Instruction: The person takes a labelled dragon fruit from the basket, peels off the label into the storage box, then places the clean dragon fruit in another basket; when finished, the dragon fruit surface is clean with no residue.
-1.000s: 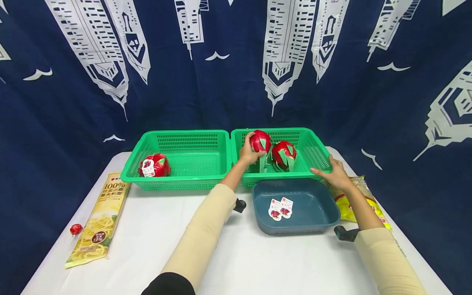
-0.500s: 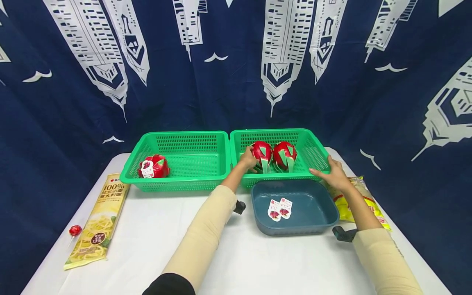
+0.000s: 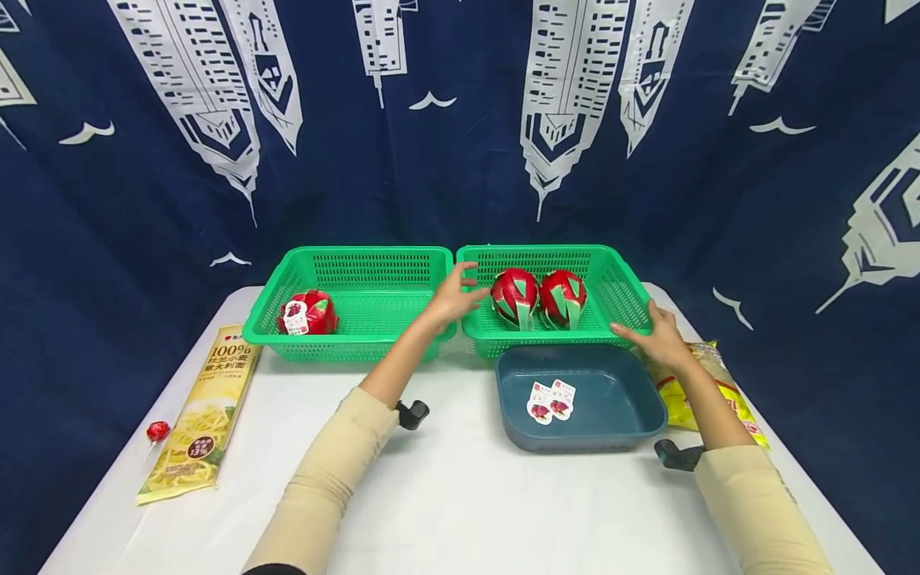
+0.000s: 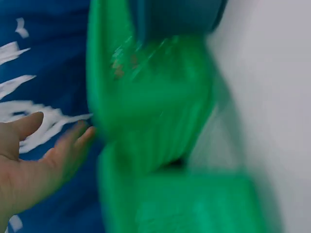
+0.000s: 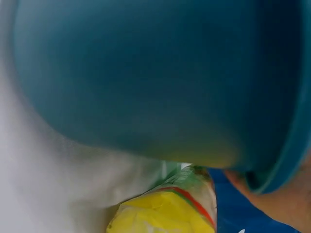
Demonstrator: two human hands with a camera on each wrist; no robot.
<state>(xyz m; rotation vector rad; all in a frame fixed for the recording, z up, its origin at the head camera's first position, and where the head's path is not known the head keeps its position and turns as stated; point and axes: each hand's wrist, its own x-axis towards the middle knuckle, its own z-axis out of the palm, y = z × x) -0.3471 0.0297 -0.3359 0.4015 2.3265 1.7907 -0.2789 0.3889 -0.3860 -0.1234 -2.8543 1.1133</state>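
Two red dragon fruits with green scales, the left one (image 3: 514, 297) and the right one (image 3: 563, 298), stand side by side in the right green basket (image 3: 611, 275). My left hand (image 3: 454, 297) is over the adjoining rims of the two baskets, fingers spread and holding nothing, just left of the nearer fruit. In the left wrist view that hand (image 4: 39, 165) is partly blurred. My right hand (image 3: 657, 339) grips the right basket's front right corner, thumb over the rim. A third dragon fruit (image 3: 311, 311), bearing a white label, lies in the left green basket (image 3: 374, 339).
In front of the right basket stands a blue-grey bin (image 3: 589, 439) with two dragon fruit stickers (image 3: 551, 402) in it. Beside it lies a yellow packet (image 3: 679, 403). On the left are a pasta packet (image 3: 201, 415) and a red lollipop (image 3: 157, 431).
My left hand lowered the left dragon fruit beside the other in the right basket, released it and drew back leftward. My right hand stayed at the basket corner.
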